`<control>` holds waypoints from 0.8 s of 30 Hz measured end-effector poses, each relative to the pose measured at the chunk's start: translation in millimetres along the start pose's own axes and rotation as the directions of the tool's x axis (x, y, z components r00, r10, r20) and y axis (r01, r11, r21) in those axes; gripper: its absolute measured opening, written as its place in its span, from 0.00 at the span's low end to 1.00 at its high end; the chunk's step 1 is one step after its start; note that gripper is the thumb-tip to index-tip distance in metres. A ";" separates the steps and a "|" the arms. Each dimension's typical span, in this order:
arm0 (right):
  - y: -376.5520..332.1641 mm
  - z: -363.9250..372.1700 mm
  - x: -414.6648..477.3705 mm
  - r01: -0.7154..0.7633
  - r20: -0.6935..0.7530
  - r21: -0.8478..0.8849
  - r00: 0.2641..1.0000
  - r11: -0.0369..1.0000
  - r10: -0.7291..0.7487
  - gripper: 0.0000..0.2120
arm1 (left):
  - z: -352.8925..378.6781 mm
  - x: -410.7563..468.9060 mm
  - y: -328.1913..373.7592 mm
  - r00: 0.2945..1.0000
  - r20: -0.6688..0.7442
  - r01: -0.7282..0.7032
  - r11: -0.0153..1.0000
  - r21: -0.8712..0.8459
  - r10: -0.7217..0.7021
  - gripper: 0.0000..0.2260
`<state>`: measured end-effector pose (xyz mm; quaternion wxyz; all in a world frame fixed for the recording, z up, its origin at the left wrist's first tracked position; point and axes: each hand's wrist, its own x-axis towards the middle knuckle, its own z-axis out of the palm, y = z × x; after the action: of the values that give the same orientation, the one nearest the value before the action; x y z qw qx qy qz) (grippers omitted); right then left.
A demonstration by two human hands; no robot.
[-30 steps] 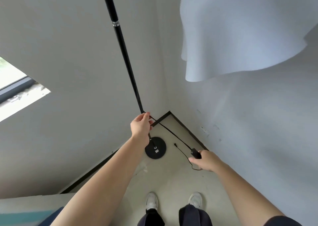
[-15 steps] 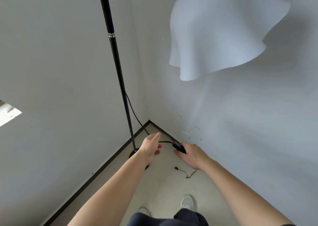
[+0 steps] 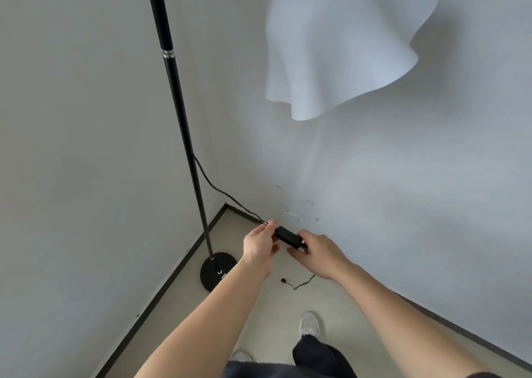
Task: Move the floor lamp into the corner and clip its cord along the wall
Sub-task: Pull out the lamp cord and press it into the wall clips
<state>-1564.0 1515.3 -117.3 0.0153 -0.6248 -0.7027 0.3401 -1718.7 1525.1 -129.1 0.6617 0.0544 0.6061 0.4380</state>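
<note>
The floor lamp stands in the corner: a black pole [image 3: 184, 135], a round black base [image 3: 214, 269] on the floor, a white wavy shade [image 3: 339, 46] overhead. A black cord [image 3: 218, 190] leaves the pole and runs down to my left hand [image 3: 260, 246], which pinches it just before a black switch box [image 3: 288, 237]. My right hand [image 3: 319, 252] grips the other end of that box. The cord's loose end with a small plug [image 3: 283, 280] lies on the floor below my right hand. Small clear clips [image 3: 292, 215] sit on the right wall just above my hands.
Two grey walls meet at the corner, with a dark baseboard [image 3: 169, 282] along the floor. My shoes [image 3: 309, 324] and dark trousers are at the bottom of the view on the beige floor.
My left hand let go of the pole and took the cord beside the switch box. Both hands rose together toward the right wall; the view shifted left of the window.
</note>
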 end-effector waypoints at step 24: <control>125.3 63.2 33.9 -0.105 0.179 -0.039 0.978 0.994 0.110 0.21 | 18.0 104.6 -59.4 0.964 -0.061 0.265 0.937 0.228 -0.258 0.16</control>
<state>-1491.0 1515.0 -241.8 -0.0761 -0.6285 -0.6714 0.3854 -1685.2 1564.6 -239.2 0.6937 0.0446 0.6653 0.2724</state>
